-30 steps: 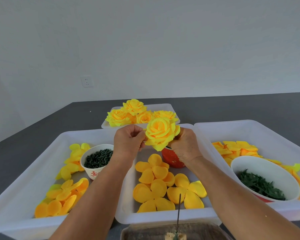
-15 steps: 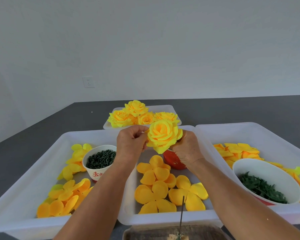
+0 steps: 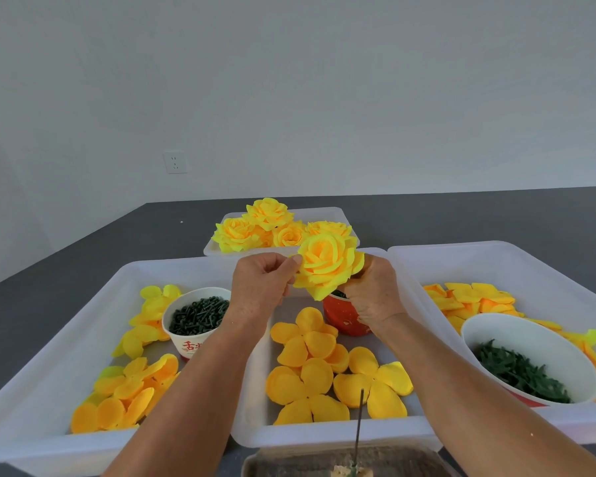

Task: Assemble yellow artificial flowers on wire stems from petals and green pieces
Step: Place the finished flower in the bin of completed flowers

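Note:
Both my hands hold a yellow artificial rose [image 3: 327, 263] up above the middle tray [image 3: 252, 432]. My left hand [image 3: 260, 287] pinches its outer petals on the left side. Behind and under the bloom, my right hand [image 3: 375, 294] grips its base; the stem there is hidden. Loose orange-yellow petal pieces [image 3: 317, 370] lie in the middle tray. A thin wire stem [image 3: 359, 418] stands upright at the near edge. Several finished roses [image 3: 265, 225] fill a far tray.
A red cup [image 3: 344, 318] stands in the middle tray below the rose. The left tray [image 3: 49, 356] holds petals and a white cup of dark green pieces [image 3: 198, 315]. The right tray [image 3: 496, 256] holds petals and a white bowl of green pieces [image 3: 520, 370].
The rose and both hands have shifted slightly, and the left fingers have worked along the petals. The view has tilted up a little.

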